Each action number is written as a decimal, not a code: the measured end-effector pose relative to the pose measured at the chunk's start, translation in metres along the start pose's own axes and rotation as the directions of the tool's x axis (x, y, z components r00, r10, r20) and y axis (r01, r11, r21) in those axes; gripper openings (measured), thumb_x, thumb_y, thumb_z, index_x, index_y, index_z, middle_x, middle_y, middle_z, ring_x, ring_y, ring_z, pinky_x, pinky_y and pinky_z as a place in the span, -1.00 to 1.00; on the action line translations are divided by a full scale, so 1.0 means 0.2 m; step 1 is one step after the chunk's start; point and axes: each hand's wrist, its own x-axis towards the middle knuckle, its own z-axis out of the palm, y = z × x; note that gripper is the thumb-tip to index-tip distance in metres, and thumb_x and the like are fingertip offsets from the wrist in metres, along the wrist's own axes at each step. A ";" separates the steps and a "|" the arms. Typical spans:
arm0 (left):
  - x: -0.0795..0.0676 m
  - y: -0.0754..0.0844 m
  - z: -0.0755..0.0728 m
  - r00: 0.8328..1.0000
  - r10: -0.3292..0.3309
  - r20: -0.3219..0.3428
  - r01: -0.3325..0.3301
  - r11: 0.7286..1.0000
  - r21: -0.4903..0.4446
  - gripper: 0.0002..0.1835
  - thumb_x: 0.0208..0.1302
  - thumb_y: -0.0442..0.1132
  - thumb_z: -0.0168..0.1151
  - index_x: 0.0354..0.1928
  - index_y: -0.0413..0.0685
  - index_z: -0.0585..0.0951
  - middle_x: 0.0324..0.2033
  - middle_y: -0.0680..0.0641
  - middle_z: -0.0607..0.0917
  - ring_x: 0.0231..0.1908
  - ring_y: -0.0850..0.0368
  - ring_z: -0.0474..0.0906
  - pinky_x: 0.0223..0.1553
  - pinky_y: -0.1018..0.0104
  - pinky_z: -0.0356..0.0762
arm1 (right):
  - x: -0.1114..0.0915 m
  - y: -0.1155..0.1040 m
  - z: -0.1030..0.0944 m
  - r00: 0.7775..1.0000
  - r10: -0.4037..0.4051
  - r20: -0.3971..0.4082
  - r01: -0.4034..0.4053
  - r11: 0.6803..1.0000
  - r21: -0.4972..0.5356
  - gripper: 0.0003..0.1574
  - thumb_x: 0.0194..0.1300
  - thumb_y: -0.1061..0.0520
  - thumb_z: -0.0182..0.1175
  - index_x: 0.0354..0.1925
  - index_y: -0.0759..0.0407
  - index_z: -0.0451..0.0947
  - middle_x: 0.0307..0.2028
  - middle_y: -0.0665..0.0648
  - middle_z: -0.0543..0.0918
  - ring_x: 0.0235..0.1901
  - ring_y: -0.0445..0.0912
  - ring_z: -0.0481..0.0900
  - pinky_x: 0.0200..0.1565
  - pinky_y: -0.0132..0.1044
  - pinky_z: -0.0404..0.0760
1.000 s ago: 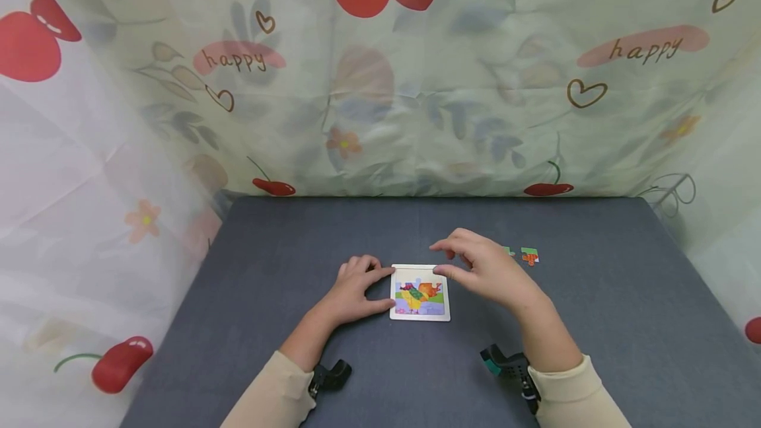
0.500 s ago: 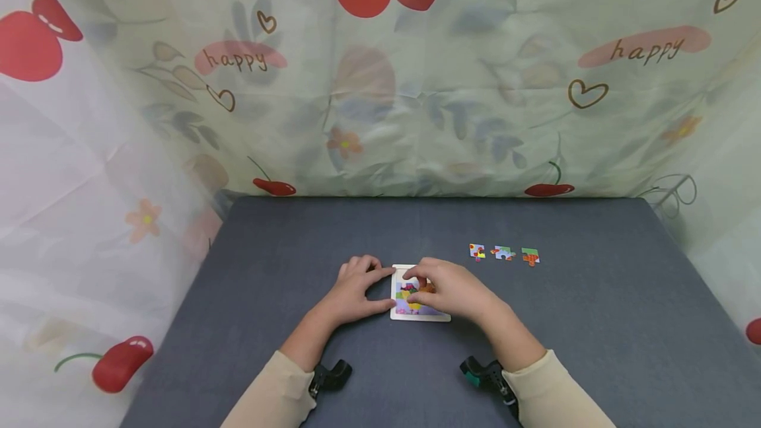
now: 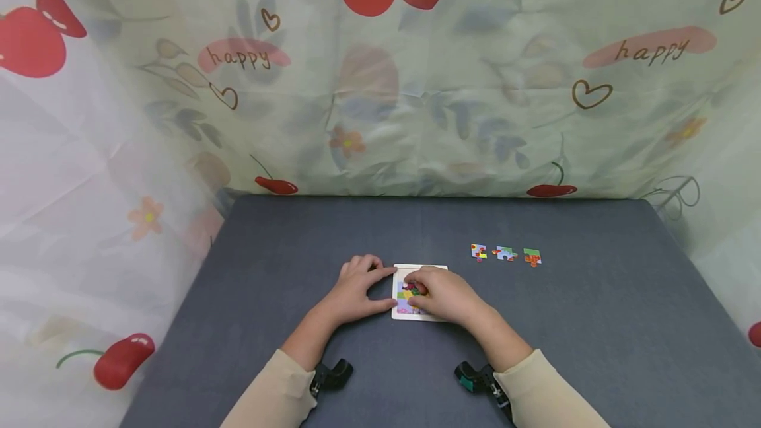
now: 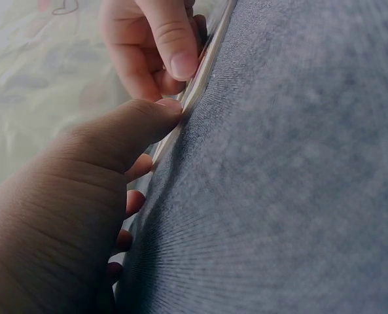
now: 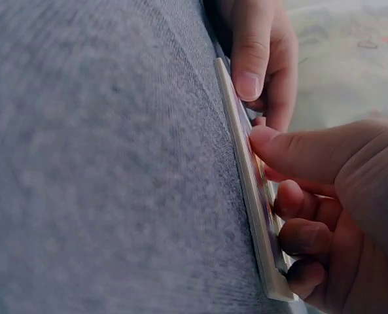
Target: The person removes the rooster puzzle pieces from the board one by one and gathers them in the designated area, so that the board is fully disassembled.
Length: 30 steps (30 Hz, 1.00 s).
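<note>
A small white-framed jigsaw board (image 3: 421, 266) lies on the grey table, a colourful picture of fitted pieces in its lower part. My left hand (image 3: 355, 289) touches its left edge, thumb and index finger spread apart near the two left corners; in the left wrist view the thumb (image 4: 167, 108) rests on the rim. Over the board's right side bends my right hand (image 3: 446, 294), covering much of the picture. Its thumb (image 5: 264, 140) and curled fingers meet the picture in the right wrist view. Whether they pinch a piece I cannot tell.
Three loose jigsaw pieces lie in a row beyond the board to the right: a left piece (image 3: 478, 251), a middle piece (image 3: 505, 253) and a right piece (image 3: 532, 257). A printed curtain (image 3: 380, 117) hangs behind the table's far edge (image 3: 440, 197).
My right hand has moved left and down from near the loose pieces onto the board, uncovering the leftmost piece. Its thumb and index finger have drawn closer together. My left hand keeps its place.
</note>
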 end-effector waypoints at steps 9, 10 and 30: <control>0.00 -0.01 0.01 1.000 0.007 -0.002 -0.007 1.000 -0.010 -0.31 0.30 0.26 0.33 0.41 0.19 0.54 0.01 0.09 0.41 -0.01 0.09 0.23 0.02 0.09 0.14 | 0.01 0.01 0.02 0.997 0.074 -0.021 -0.073 0.995 0.074 -0.69 0.27 0.07 0.46 -0.02 0.03 0.70 -0.39 -0.08 0.50 -0.41 -0.17 0.42 -0.27 -0.17 0.42; 0.00 -0.01 0.01 1.000 0.008 -0.003 -0.008 1.000 -0.012 -0.31 0.30 0.26 0.34 0.41 0.19 0.54 0.01 0.08 0.41 -0.01 0.09 0.23 0.02 0.09 0.14 | 0.01 0.01 0.02 0.996 0.085 -0.023 -0.083 0.993 0.081 -0.69 0.26 0.06 0.47 -0.03 0.02 0.69 -0.40 -0.08 0.49 -0.42 -0.17 0.41 -0.29 -0.18 0.41; 0.00 0.00 0.00 1.000 -0.016 0.007 0.016 1.000 0.011 -0.30 0.30 0.29 0.32 0.42 0.23 0.53 0.01 0.09 0.40 -0.01 0.10 0.23 0.03 0.10 0.14 | 0.02 0.07 0.00 1.000 0.019 -0.003 -0.018 0.961 0.277 -0.68 0.21 0.26 0.46 -0.07 0.06 0.66 -0.30 -0.06 0.55 -0.32 -0.15 0.48 -0.21 -0.23 0.47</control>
